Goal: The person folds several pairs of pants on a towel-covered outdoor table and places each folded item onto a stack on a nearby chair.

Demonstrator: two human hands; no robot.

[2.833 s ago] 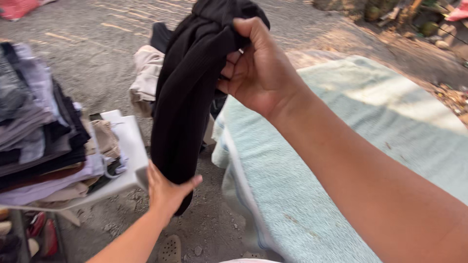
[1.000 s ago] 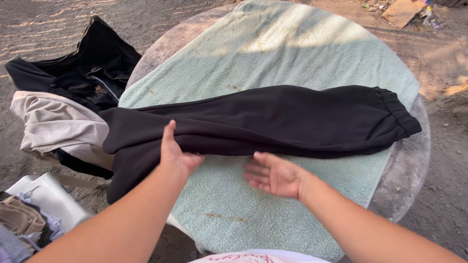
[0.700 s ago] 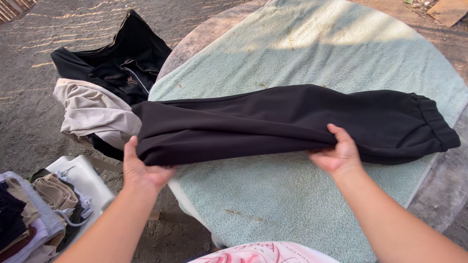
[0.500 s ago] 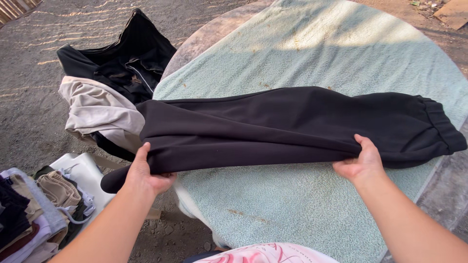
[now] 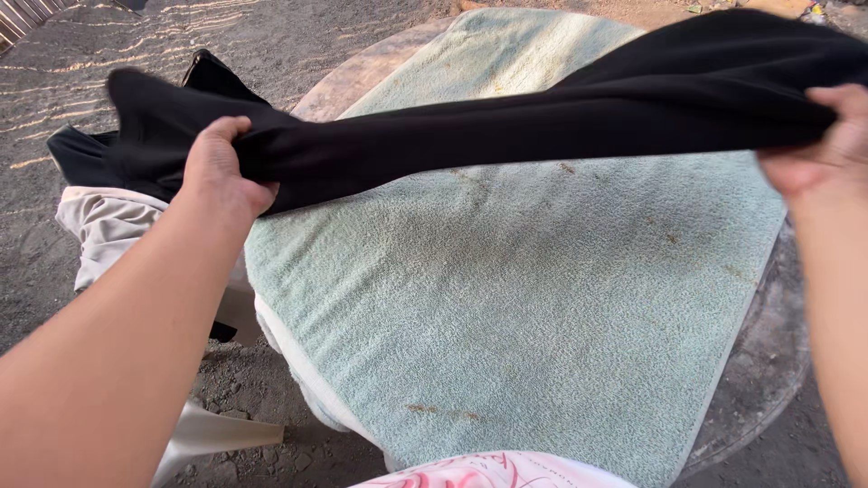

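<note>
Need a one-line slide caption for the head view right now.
Both hands, left hand and right hand, hold black trousers stretched above a green towel.

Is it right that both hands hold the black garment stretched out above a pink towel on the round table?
Not quite: the towel is pale green, not pink, as the head view shows. The left hand and right hand do hold the black garment stretched above the round table.
</note>
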